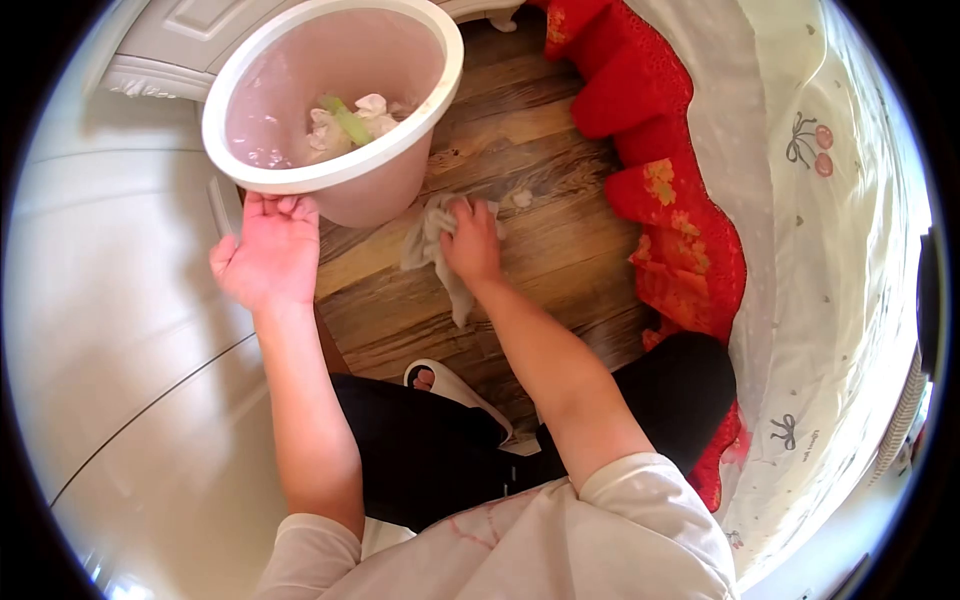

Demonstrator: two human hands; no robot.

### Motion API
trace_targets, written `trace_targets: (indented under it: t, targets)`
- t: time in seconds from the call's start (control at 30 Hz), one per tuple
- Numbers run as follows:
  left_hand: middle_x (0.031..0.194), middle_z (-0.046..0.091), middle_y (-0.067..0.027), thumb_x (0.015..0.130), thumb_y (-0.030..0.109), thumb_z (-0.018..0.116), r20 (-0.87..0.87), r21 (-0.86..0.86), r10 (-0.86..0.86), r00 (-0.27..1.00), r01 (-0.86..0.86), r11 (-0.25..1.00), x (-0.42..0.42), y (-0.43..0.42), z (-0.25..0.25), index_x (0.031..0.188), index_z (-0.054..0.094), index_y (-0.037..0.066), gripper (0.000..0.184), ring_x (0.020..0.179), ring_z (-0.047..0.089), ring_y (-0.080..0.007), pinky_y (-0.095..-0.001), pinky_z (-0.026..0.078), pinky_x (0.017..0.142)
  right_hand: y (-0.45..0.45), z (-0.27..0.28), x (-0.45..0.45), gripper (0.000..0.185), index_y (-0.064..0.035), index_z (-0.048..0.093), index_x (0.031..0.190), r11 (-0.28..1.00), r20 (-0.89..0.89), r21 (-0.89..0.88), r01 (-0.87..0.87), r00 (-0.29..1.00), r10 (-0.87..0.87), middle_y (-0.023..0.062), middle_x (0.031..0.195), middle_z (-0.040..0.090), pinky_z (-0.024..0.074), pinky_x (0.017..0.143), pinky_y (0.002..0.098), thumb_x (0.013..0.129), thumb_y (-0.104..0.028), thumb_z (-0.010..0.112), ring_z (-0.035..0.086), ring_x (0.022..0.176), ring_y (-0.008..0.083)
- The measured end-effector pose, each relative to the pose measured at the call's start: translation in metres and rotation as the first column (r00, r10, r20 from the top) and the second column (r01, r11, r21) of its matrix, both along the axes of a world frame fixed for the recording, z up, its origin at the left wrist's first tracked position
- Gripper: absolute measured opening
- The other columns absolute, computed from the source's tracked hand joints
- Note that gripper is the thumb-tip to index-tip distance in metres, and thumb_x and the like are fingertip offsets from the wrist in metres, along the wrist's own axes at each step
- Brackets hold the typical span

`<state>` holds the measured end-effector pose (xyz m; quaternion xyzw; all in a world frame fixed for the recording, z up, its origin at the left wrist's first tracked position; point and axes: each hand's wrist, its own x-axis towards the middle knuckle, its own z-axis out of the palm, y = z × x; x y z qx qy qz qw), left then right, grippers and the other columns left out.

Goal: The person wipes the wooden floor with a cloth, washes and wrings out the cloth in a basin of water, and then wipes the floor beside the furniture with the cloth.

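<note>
A pink trash bin [385,185] with a white rim stands at the upper left, its mouth turned up toward me. Crumpled white tissue [375,118] and a light green strip [345,120] lie inside it. My left hand [268,250] is at the near side of the rim, palm up, with curled fingers gripping under the edge and the thumb held apart. On the wooden floor, my right hand [475,240] is closed on a crumpled grey-white cloth [430,240]. The cloth hangs out to the left of the fingers and partly hides under them.
A small pale clump [521,198] lies on the wood floor [560,260] beyond my right hand. A red ruffled skirt [680,240] edges the bed with white patterned fabric [800,250] at right. White cabinets [130,300] stand at left. My slippered foot [445,385] is below.
</note>
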<state>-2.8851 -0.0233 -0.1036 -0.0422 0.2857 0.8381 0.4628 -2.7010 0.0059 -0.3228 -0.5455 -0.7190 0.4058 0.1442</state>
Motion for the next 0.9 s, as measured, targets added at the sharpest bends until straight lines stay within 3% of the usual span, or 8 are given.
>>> trace_targets:
  t: [0.13, 0.23, 0.33, 0.53, 0.63, 0.7, 0.9]
  targets:
    - [0.093, 0.044, -0.0139, 0.069, 0.037, 0.045, -0.031, 0.085, 0.030, 0.999, -0.027, 0.996, 0.002, -0.006, 0.004, 0.104, 0.046, -0.005, 0.054, 0.081, 0.038, -0.0252, -0.0375, 0.033, 0.073, 0.040, -0.002, -0.023, 0.051, -0.0216, 0.055, 0.131, 0.994, 0.030, 0.104, -0.018, 0.999, 0.015, 0.0088, 0.142, 0.043, 0.0497, 0.095, 0.0450, 0.083, -0.002, 0.059, 0.045, 0.123, 0.0352]
    - [0.092, 0.043, -0.0137, 0.074, 0.039, 0.041, 0.020, 0.141, 0.054, 0.998, -0.056, 0.988, 0.004, -0.008, 0.006, 0.104, 0.046, -0.004, 0.053, 0.080, 0.037, -0.0243, -0.0375, 0.032, 0.071, 0.059, -0.036, -0.009, 0.053, -0.0241, 0.056, 0.133, 0.976, 0.234, 0.114, -0.187, 0.959, 0.156, 0.0060, 0.145, 0.042, 0.0496, 0.096, 0.0450, 0.086, 0.000, 0.052, 0.044, 0.125, 0.0336]
    - [0.092, 0.045, -0.0128, 0.063, 0.034, 0.051, 0.030, 0.149, 0.083, 0.996, -0.087, 0.985, -0.003, -0.013, 0.005, 0.106, 0.049, -0.004, 0.058, 0.081, 0.040, -0.0251, -0.0368, 0.034, 0.073, 0.059, -0.035, 0.032, 0.047, -0.0235, 0.060, 0.129, 0.994, 0.343, 0.049, -0.095, 0.936, 0.073, 0.0060, 0.146, 0.042, 0.0494, 0.097, 0.0454, 0.087, -0.004, 0.052, 0.043, 0.128, 0.0319]
    - [0.091, 0.046, -0.0130, 0.063, 0.036, 0.050, 0.082, 0.160, 0.142, 0.986, -0.154, 0.975, -0.005, -0.013, 0.008, 0.107, 0.048, -0.005, 0.059, 0.081, 0.040, -0.0250, -0.0367, 0.033, 0.072, 0.021, -0.061, 0.170, 0.044, -0.0188, 0.066, 0.118, 0.924, 0.455, 0.243, 0.295, 0.807, -0.377, 0.0134, 0.130, 0.055, 0.0409, 0.104, 0.0451, 0.077, -0.005, 0.059, 0.051, 0.118, 0.0376]
    - [0.091, 0.046, -0.0133, 0.064, 0.036, 0.049, 0.067, 0.155, 0.160, 0.985, -0.169, 0.973, -0.005, -0.015, 0.009, 0.107, 0.048, -0.004, 0.059, 0.080, 0.040, -0.0246, -0.0367, 0.033, 0.073, 0.035, 0.001, 0.159, 0.043, -0.0165, 0.067, 0.116, 0.914, 0.489, 0.048, 0.403, 0.789, -0.373, 0.0151, 0.128, 0.055, 0.0408, 0.103, 0.0457, 0.074, -0.007, 0.063, 0.050, 0.118, 0.0383]
    - [0.092, 0.046, -0.0132, 0.068, 0.037, 0.047, 0.058, 0.155, 0.169, 0.984, -0.176, 0.972, -0.004, -0.015, 0.008, 0.107, 0.048, -0.004, 0.057, 0.080, 0.039, -0.0241, -0.0366, 0.032, 0.073, 0.041, -0.016, 0.135, 0.040, -0.0161, 0.067, 0.114, 0.923, 0.242, 0.241, 0.300, 0.902, -0.357, 0.0142, 0.127, 0.055, 0.0413, 0.102, 0.0449, 0.075, -0.008, 0.065, 0.050, 0.118, 0.0385]
    - [0.092, 0.046, -0.0113, 0.085, 0.043, 0.031, 0.059, 0.119, 0.200, 0.978, -0.206, 0.971, -0.004, -0.018, 0.013, 0.103, 0.048, -0.002, 0.052, 0.077, 0.036, -0.0225, -0.0364, 0.029, 0.070, 0.139, -0.040, 0.027, 0.046, -0.0192, 0.064, 0.120, 0.890, -0.038, 0.418, 0.183, 0.982, -0.184, 0.0084, 0.137, 0.051, 0.0430, 0.102, 0.0433, 0.078, -0.002, 0.064, 0.047, 0.121, 0.0361]
